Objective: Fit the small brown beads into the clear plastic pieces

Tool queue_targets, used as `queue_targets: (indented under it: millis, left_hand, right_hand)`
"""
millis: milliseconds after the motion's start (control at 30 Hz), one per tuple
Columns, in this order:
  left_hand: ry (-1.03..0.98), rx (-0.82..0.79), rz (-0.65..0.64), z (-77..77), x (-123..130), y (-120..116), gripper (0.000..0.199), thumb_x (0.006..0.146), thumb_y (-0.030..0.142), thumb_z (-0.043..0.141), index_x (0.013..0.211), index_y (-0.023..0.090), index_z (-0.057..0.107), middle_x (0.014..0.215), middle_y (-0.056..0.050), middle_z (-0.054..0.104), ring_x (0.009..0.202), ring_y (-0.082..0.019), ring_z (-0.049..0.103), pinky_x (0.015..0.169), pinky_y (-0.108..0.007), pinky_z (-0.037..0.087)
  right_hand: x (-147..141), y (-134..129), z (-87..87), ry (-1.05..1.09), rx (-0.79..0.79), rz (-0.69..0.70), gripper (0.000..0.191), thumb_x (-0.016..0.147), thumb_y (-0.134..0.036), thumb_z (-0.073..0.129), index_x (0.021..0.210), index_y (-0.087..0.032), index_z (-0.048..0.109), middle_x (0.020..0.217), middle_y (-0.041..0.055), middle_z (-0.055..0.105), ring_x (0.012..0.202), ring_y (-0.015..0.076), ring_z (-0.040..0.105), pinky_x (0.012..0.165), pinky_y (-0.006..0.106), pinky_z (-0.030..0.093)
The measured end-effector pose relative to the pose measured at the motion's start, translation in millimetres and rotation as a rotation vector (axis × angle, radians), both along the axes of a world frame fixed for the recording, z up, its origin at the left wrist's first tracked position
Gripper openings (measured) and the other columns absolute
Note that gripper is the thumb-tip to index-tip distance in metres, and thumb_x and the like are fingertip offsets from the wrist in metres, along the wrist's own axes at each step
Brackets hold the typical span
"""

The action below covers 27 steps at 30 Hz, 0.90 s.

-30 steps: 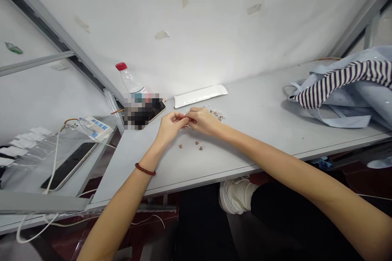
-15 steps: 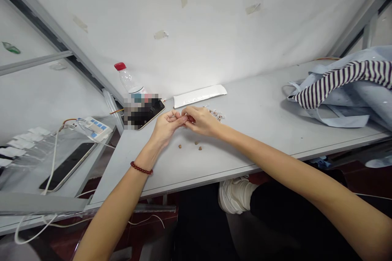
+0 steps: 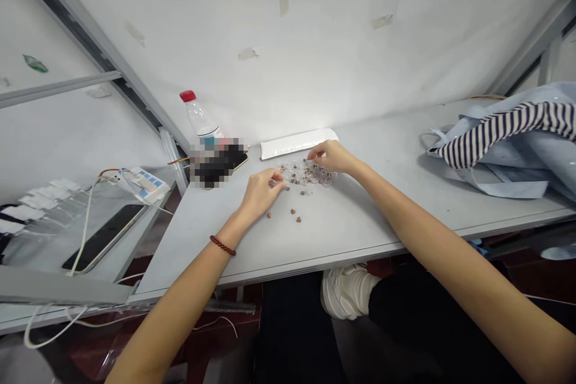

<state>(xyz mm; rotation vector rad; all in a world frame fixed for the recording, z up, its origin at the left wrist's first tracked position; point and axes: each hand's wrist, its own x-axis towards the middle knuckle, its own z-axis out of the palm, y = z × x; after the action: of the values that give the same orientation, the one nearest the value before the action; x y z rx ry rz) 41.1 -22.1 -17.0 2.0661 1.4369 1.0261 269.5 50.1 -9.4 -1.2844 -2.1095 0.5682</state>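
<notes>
The left hand [image 3: 264, 193] curled left of the scattered bits [image 3: 309, 174], the right hand [image 3: 332, 156] at their far right; any grip was indiscernible.

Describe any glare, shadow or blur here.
In the head view, the wall brightens behind the white strip; a soft shadow lies beside the bag; mosaic blocks hide part of the phone. Also in the head view, the clear pieces near the right hand are too small to make out clearly.
</notes>
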Motion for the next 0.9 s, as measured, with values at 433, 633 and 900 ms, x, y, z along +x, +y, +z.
queue_targets:
  millis: [433,633,900]
  left_hand:
    - [0.072,-0.525,-0.282,45.3,-40.2,-9.5,0.017,0.06,0.03,0.078,0.072,0.02,0.072,0.06,-0.002,0.067,0.05,-0.015,0.058,0.047,-0.023,0.045]
    - [0.182,-0.648,-0.34,39.3,-44.1,-10.6,0.016,0.053,0.028,0.079,0.065,0.021,0.072,0.059,-0.003,0.068,0.051,-0.018,0.062,0.046,-0.023,0.044]
    - [0.302,-0.597,-0.297,39.8,-31.8,-13.2,0.011,0.063,0.024,0.066,0.071,0.018,0.069,0.061,0.0,0.067,0.058,-0.016,0.062,0.058,-0.026,0.048]
  right_hand:
    - [-10.5,2.4,-15.0,-0.195,0.022,0.004,0.03,0.08,0.0,0.049,0.092,-0.01,0.074,0.094,0.0135,0.074,0.083,0.0212,0.064,0.074,0.03,0.045]
    - [-16.2,1.0,-15.5,-0.235,0.042,-0.039,0.027,0.08,-0.003,0.051,0.1,-0.009,0.068,0.098,0.015,0.071,0.088,0.0232,0.062,0.072,0.029,0.043]
    - [-16.7,1.8,-20.4,-0.17,0.083,-0.044,0.03,0.079,-0.003,0.051,0.108,-0.01,0.058,0.099,0.0131,0.067,0.083,0.0204,0.058,0.07,0.029,0.041]
